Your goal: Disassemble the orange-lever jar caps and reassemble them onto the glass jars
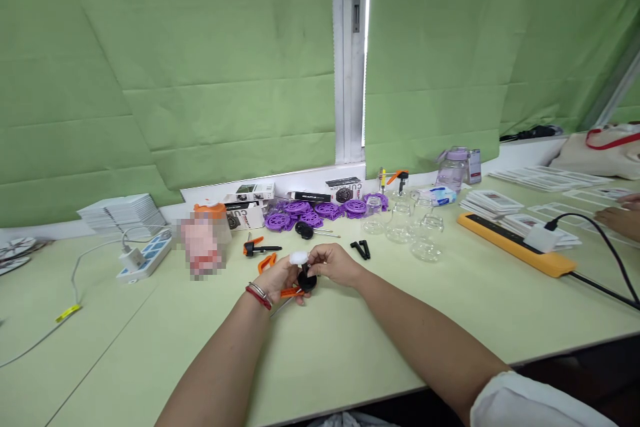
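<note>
Near the table's front middle, my left hand (277,282) is closed around a black and orange clamp-like part (307,282). A white round piece (299,258) shows at its top, and an orange arm sticks out below. A thin metal rod (284,307) points down-left from under the left hand; its other end is hidden. The fingers of my right hand (333,264) pinch the black part from the right side. Just beyond lie an orange loop-shaped piece (267,263), a black and orange clamp (256,247) and two short black pieces (360,250).
Purple wheel-shaped parts (327,211) are heaped at the back by printed boxes (245,217). Clear glass-like cups (400,227) stand right of them. Power strips (515,243) (146,257) with cables lie on both sides. Another person's hand (620,217) is over cards at far right.
</note>
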`<act>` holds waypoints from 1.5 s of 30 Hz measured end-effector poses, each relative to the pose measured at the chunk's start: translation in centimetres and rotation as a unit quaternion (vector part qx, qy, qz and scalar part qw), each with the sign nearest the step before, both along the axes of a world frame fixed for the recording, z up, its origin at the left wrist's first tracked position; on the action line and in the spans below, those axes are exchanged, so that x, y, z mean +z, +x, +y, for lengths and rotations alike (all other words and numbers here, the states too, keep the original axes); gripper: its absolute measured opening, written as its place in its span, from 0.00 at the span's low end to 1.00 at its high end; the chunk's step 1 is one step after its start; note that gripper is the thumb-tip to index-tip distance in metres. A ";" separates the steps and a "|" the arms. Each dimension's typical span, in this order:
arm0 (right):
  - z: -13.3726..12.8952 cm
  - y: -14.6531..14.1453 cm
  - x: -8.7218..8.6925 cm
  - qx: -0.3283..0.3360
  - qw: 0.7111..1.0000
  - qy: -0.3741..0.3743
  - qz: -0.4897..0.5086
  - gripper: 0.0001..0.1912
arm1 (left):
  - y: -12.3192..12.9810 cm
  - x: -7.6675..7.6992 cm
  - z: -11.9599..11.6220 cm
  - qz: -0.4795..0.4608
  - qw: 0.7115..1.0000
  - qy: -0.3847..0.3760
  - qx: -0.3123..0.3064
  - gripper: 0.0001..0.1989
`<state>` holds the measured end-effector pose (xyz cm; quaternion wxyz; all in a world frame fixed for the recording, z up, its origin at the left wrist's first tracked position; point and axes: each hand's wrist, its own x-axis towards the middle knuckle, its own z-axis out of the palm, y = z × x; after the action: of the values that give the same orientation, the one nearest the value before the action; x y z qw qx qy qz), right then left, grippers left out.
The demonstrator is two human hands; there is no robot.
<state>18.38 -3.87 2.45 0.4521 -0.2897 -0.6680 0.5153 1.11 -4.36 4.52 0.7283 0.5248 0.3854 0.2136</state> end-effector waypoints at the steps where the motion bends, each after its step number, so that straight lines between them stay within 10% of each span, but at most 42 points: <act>1: 0.0 0.0 0.0 -0.001 1.000 -0.001 -0.001 0.15 | 0.0 0.1 0.0 0.000 1.000 0.001 0.002 0.24; 45: 0.0 -0.2 -0.3 0.034 0.999 -0.009 -0.003 0.13 | -0.1 0.0 -0.1 -0.018 1.000 -0.011 0.008 0.25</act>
<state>18.19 -3.89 2.16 0.4299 -0.2724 -0.6741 0.5354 1.03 -4.46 4.56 0.7392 0.5097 0.3789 0.2240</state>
